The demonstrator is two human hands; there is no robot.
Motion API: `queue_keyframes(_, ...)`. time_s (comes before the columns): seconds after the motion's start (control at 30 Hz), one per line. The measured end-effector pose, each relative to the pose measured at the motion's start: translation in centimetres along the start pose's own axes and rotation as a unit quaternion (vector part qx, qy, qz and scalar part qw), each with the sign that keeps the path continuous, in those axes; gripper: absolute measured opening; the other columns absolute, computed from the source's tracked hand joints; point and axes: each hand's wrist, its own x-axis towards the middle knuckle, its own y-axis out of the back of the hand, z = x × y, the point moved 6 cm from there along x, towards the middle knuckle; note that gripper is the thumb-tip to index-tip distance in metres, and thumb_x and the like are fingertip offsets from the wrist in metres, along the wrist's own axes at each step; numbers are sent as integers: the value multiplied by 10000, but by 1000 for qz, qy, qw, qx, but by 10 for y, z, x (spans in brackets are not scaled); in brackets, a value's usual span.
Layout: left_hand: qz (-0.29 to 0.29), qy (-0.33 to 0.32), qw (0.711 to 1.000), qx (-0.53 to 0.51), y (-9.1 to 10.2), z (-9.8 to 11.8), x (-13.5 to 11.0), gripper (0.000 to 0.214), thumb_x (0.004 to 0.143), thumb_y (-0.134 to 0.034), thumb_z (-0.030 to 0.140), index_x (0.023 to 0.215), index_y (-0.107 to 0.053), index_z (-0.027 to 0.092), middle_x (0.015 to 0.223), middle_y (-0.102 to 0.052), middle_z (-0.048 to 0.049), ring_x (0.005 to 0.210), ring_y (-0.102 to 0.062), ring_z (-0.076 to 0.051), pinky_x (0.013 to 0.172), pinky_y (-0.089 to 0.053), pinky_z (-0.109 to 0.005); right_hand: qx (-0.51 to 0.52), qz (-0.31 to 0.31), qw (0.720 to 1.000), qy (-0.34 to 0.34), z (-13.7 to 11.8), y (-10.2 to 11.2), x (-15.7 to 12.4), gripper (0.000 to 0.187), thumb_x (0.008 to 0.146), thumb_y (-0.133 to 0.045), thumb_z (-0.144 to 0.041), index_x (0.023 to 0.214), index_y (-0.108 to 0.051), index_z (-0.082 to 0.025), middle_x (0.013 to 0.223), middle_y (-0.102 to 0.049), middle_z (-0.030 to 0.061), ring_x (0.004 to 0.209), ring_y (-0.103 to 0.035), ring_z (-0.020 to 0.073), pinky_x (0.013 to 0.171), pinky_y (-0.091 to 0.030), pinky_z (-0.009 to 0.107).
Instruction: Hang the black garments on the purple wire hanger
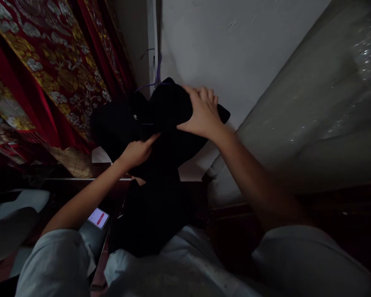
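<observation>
A black garment (160, 165) hangs in front of me, its top on a purple hanger (156, 80) against the white wall. My right hand (202, 112) lies over the garment's upper right part, fingers curled down on the cloth. My left hand (139, 150) pinches the cloth lower down at the garment's middle. The lower half of the garment drapes down toward my lap.
Red and gold patterned curtain (49, 62) hangs at the left. A large pale mattress-like surface wrapped in plastic (321, 115) leans at the right. A lit phone (98, 218) lies at the lower left, beside a grey seat (9, 222).
</observation>
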Motion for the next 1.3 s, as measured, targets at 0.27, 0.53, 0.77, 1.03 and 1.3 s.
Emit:
queue_keyframes(0.27, 28, 68, 995, -62, -30, -1, -1, 627, 1022, -451, 259, 1619, -268, 209, 1207, -738, -144, 941, -763, -282, 817, -587, -381, 15, -5, 1000, -21, 9, 3, -20, 934, 682, -866, -361, 1499, -428, -245, 1410, -432, 173, 1405, -335, 446, 1187, -240, 702)
queue_keyframes(0.53, -26, 72, 995, -58, -54, 1, 4, 526, 1032, -465, 314, 1540, -413, 188, 1058, -766, -129, 957, -756, -292, 843, -577, -388, 14, -13, 1000, -19, 11, -1, -19, 1016, 623, -885, -315, 1522, -414, -261, 1429, -437, 161, 1421, -330, 460, 1200, -204, 728)
queue_keyframes(0.77, 9, 51, 987, -151, -89, 36, -5, 277, 1030, -492, 366, 1074, -697, 187, 981, -711, -144, 970, -710, -295, 865, -590, -410, 78, 40, 996, 16, -9, 2, -41, 759, 742, -777, -363, 1453, -516, -305, 1536, -443, 112, 1540, -233, 433, 1223, -210, 711)
queue_keyframes(1.03, 190, 170, 913, -318, -115, 45, -48, 702, 986, -490, 154, 1612, -185, 249, 1499, -529, -162, 1347, -590, -238, 1085, -566, -413, 392, 21, 897, -203, -49, -107, -185, 247, 901, -643, -477, 1025, -648, -263, 993, -685, 72, 923, -664, 242, 851, -559, 406)
queue_keyframes(1.3, 201, 204, 876, -387, -120, 50, -58, 889, 1068, -406, 243, 1605, 302, 231, 1305, -667, -178, 1143, -727, -221, 989, -624, -413, 429, -35, 877, -214, -58, -120, -185, 249, 868, -721, -449, 910, -619, -226, 867, -655, 31, 814, -628, 184, 737, -494, 321)
